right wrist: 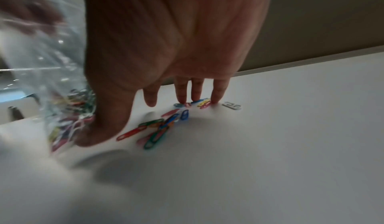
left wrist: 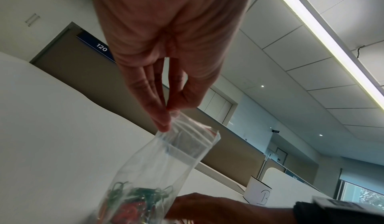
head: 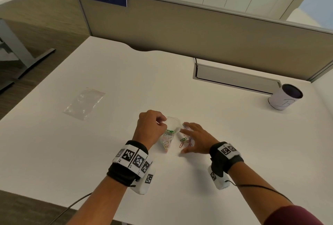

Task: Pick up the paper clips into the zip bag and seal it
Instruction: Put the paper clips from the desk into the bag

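My left hand [head: 158,122] pinches the top edge of a clear zip bag [head: 171,131] and holds it upright on the white desk; its mouth [left wrist: 193,138] gapes. Several coloured paper clips [left wrist: 133,199] lie in the bag's bottom. Just right of the bag my right hand [head: 194,138] is spread, palm down, over several loose clips [right wrist: 158,129] on the desk. Its fingertips [right wrist: 216,99] touch the far clips and the thumb rests by a red clip [right wrist: 130,134]. A single white clip [right wrist: 231,105] lies just beyond the fingers.
A second, empty clear bag [head: 83,103] lies flat at the desk's left. A white cup [head: 284,97] stands at the right, near a grey cable tray [head: 234,77]. A beige partition [head: 198,32] with a "120" sign closes the back.
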A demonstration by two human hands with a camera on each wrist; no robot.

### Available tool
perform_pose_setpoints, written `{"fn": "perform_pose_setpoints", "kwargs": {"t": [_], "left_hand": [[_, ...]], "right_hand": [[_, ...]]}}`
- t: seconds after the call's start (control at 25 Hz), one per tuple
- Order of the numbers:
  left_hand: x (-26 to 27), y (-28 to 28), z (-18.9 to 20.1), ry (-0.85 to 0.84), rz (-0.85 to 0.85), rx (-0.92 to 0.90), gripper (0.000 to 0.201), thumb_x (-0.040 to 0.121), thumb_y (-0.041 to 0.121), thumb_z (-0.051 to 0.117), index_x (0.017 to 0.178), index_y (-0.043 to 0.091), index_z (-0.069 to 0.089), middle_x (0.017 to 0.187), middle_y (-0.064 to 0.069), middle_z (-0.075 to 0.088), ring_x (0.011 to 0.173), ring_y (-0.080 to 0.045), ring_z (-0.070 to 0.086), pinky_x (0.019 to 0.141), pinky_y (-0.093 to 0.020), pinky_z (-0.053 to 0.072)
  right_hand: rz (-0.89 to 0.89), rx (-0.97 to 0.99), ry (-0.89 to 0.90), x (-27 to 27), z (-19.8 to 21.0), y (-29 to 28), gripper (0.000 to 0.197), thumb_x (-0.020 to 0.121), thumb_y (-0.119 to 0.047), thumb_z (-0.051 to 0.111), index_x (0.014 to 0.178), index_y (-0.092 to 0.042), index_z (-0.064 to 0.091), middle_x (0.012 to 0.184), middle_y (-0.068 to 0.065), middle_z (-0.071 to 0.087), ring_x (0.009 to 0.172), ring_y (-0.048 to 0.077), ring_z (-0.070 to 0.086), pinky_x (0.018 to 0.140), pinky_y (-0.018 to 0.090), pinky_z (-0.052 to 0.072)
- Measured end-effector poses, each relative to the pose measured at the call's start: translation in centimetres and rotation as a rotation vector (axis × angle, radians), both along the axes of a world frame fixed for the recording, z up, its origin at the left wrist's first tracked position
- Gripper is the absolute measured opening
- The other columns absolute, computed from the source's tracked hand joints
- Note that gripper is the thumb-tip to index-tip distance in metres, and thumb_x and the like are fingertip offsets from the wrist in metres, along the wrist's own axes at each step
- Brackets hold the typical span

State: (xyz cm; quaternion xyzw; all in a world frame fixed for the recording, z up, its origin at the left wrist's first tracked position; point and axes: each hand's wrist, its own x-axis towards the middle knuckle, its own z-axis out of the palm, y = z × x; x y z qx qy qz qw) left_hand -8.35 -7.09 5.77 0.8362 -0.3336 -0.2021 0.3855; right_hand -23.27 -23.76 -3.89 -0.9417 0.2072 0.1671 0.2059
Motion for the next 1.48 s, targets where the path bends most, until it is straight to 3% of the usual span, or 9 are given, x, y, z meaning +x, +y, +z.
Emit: {"fn": "perform_pose_setpoints", "kwargs": {"t": [0.24,0.4,0.6,0.88,1.04,1.12,1.2,1.32,1.48], "left_hand": [[-0.2,-0.4,0.0,0.000,-0.006,-0.002,0.020,0.076,0.005,0.066,0.093,0.010,0.074,0.089,-0.006,0.072,0.071,-0.016,0.066,0.075,-0.026,0.055],[-0.7,-0.8,0.1,0.001,-0.025,0.002,0.020,0.076,0.005,0.066,0.093,0.010,0.074,0.089,-0.005,0.072,0.074,-0.016,0.066,0.078,-0.028,0.056],[-0.6,-1.0,0.1,0.000,-0.032,0.003,0.020,0.076,0.004,0.066,0.093,0.009,0.074,0.088,-0.006,0.072,0.069,-0.013,0.063,0.073,-0.022,0.051],[-0.9,-1.2,0.2,0.001,-0.053,0.006,0.020,0.076,0.004,0.065,0.094,0.010,0.073,0.088,-0.006,0.072,0.071,-0.014,0.064,0.076,-0.025,0.055],[-0.9,-1.3,0.1,0.007,-0.064,0.012,0.020,0.077,0.005,0.066,0.095,0.010,0.073,0.090,-0.006,0.073,0.071,-0.014,0.065,0.073,-0.023,0.053],[-1.0,-1.4,0.1,0.003,-0.071,0.014,0.020,0.078,0.006,0.066,0.095,0.010,0.073,0.092,-0.006,0.073,0.073,-0.014,0.065,0.074,-0.023,0.053],[-1.2,-1.6,0.2,0.004,-0.078,0.017,0.020,0.078,0.006,0.066,0.096,0.010,0.073,0.093,-0.006,0.073,0.075,-0.015,0.065,0.076,-0.025,0.054],[-1.4,-1.7,0.3,0.010,-0.083,0.032,0.021,0.080,0.008,0.068,0.100,0.011,0.072,0.098,-0.006,0.072,0.079,-0.016,0.066,0.079,-0.026,0.054],[-1.5,-1.7,0.4,0.018,-0.088,0.041,0.024,0.081,0.009,0.068,0.106,0.009,0.071,0.104,-0.009,0.072,0.085,-0.019,0.068,0.086,-0.030,0.056]], "right_hand": [[0.049,-0.077,-0.202,-1.5,-0.9,0.5,0.042,0.089,-0.012,0.060,0.128,-0.027,0.057,0.137,0.005,0.052,0.125,0.028,0.044,0.095,0.039,0.048],[0.037,-0.127,-0.296,-1.2,-1.4,1.1,0.020,0.088,-0.009,0.059,0.104,-0.017,0.069,0.104,0.007,0.066,0.098,0.030,0.058,0.076,0.037,0.051],[-0.091,-0.100,-0.244,0.1,-1.0,1.4,0.018,0.086,-0.004,0.053,0.088,-0.012,0.069,0.090,0.010,0.069,0.084,0.031,0.062,0.072,0.036,0.049],[-0.559,0.182,-0.434,-0.1,-0.2,0.9,0.011,0.072,0.002,0.062,0.078,-0.006,0.058,0.076,0.011,0.068,0.066,0.022,0.058,0.059,0.021,0.045],[-0.834,0.531,-0.695,-1.0,3.7,1.3,0.011,0.072,0.006,0.069,0.077,0.000,0.061,0.076,0.021,0.071,0.062,0.022,0.063,0.068,0.038,0.056],[-0.788,0.696,-0.779,-0.6,6.7,1.8,0.011,0.074,0.008,0.070,0.080,0.004,0.062,0.075,0.025,0.068,0.062,0.024,0.063,0.066,0.034,0.056],[-0.636,0.715,-0.688,0.3,9.1,2.4,0.009,0.075,0.006,0.070,0.082,0.005,0.064,0.075,0.024,0.069,0.063,0.021,0.065,0.065,0.029,0.057],[-0.442,0.444,-0.409,2.5,10.6,3.0,0.007,0.074,0.002,0.070,0.079,-0.003,0.069,0.073,0.012,0.072,0.058,0.013,0.065,0.064,0.025,0.057],[-0.449,0.329,-0.293,4.5,10.7,3.2,0.007,0.078,-0.004,0.072,0.084,0.000,0.070,0.076,0.013,0.072,0.059,0.011,0.066,0.059,0.019,0.056]]}}
